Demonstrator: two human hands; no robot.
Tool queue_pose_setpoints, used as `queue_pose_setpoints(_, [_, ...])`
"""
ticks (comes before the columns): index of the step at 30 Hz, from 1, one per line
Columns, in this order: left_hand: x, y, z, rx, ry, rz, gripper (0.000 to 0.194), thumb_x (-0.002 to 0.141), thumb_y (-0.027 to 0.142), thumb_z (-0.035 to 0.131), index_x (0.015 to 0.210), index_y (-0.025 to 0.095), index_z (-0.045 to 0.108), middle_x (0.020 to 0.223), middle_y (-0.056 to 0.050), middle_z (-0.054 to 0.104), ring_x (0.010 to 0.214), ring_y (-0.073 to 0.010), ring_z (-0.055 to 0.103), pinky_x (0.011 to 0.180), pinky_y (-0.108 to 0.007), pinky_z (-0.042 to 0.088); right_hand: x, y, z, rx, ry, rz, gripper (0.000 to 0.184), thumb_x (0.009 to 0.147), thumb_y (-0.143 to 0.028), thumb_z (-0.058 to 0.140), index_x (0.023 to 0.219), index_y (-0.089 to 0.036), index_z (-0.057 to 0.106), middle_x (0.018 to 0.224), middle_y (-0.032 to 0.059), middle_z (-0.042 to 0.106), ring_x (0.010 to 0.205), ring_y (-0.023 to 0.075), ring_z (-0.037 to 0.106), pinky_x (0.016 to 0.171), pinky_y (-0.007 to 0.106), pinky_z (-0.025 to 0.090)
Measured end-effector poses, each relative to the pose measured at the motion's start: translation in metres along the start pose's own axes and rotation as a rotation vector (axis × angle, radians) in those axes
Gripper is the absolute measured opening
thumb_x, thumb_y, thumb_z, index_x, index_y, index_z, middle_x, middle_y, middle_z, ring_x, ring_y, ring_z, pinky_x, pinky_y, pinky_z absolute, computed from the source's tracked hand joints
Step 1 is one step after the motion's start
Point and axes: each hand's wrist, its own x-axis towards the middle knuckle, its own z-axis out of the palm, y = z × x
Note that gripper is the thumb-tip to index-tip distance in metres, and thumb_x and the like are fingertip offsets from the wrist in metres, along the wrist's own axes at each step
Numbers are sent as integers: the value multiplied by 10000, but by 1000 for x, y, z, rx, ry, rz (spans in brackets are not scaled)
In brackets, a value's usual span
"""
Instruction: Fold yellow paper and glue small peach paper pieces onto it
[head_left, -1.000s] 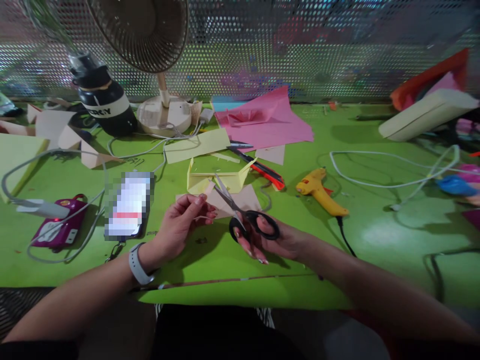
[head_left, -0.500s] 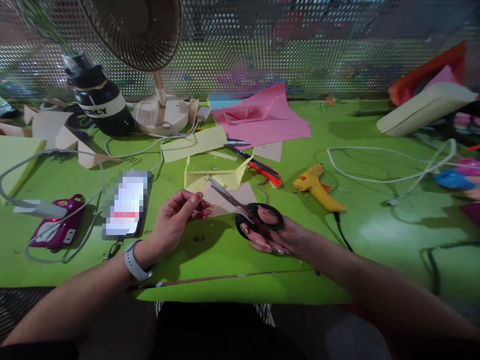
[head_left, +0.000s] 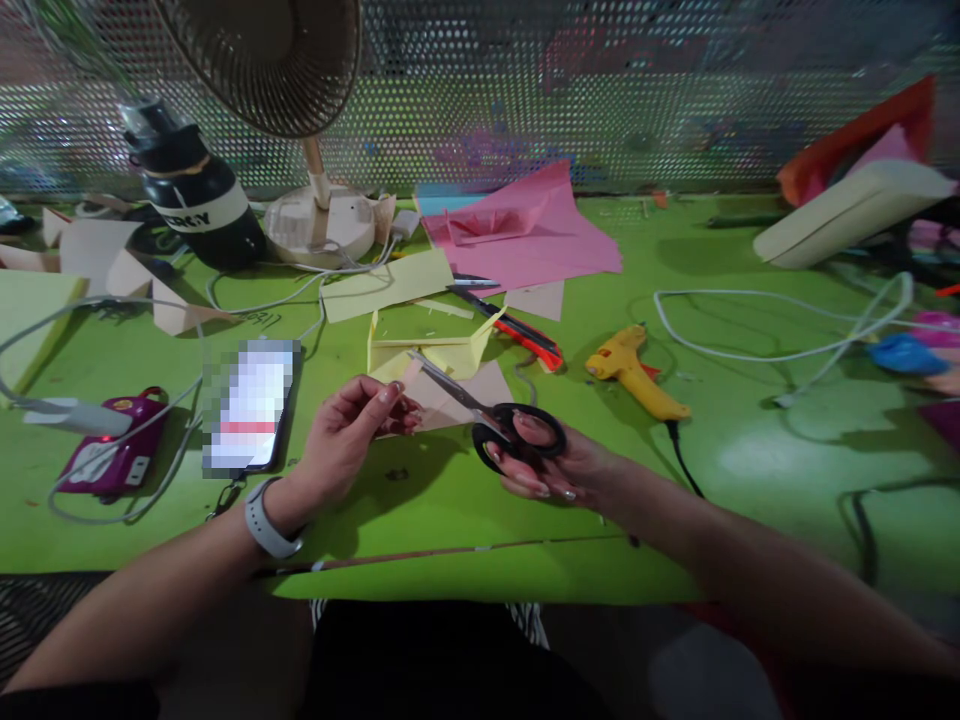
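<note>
Scissors [head_left: 459,393] gripped in my right hand [head_left: 551,465] have swung nearly closed, suggesting a snip; my left hand [head_left: 351,425] pinches paper [head_left: 411,373] behind the front edge of the worktop [head_left: 480,505].

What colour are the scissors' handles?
The scissors' handles are black, best seen in the head view.

Craft workspace, green table [head_left: 465,515], pink paper [head_left: 581,237], scissors [head_left: 466,398], glue gun [head_left: 640,378]

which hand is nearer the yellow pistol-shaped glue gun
Right. The right hand, holding metal scissors with black handles, is left of the glue gun and closer to the person; the left hand is much farther left, on the scissors' other side.
</note>
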Motion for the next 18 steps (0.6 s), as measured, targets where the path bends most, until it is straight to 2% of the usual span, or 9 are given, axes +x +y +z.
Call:
queue_pose_setpoints(2, [0,1,0,-4,3,9,195,816,347,740,773,174,662,807,-23,724,697,-107,680,711,-226,570,1,-1,0,-14,27,-24,513,747,-651,682,782,-150,574,441,-81,506,256,4,263,269,168,147])
queue_pose_setpoints(5, [-2,3,3,30,-22,37,188,822,332,735,772,164,667,806,-42,729,687,-117,681,695,-231,565,3,-5,0,-57,135,-99,494,725,-626,722,783,-163,560,485,-64,550,296,15,340,286,156,239])
queue_pose_setpoints(9, [-6,4,7,144,-86,64,185,819,316,736,782,144,680,776,-67,728,668,-134,679,669,-239,555,9,-11,-1,-165,294,-218,425,717,-457,802,907,-191,529,783,-3,706,456,68,575,393,187,455])
queue_pose_setpoints(11, [-8,3,6,211,-126,78,182,821,316,733,796,142,686,747,-65,722,674,-139,681,671,-236,553,12,-14,0,-193,322,-243,453,700,-354,829,976,-194,507,904,17,720,527,82,620,480,224,539])
queue_pose_setpoints(14, [-9,0,4,277,-190,85,169,838,311,714,812,146,686,743,-68,724,685,-143,686,672,-232,552,15,-18,6,-207,341,-283,484,654,-250,851,959,-192,480,903,13,713,569,81,617,509,232,570])
queue_pose_setpoints(18, [-9,-1,4,298,-222,82,166,852,311,696,813,149,680,752,-69,726,694,-144,691,679,-235,555,18,-21,14,-246,342,-340,466,640,-217,850,918,-192,477,837,-17,680,609,77,612,470,187,556])
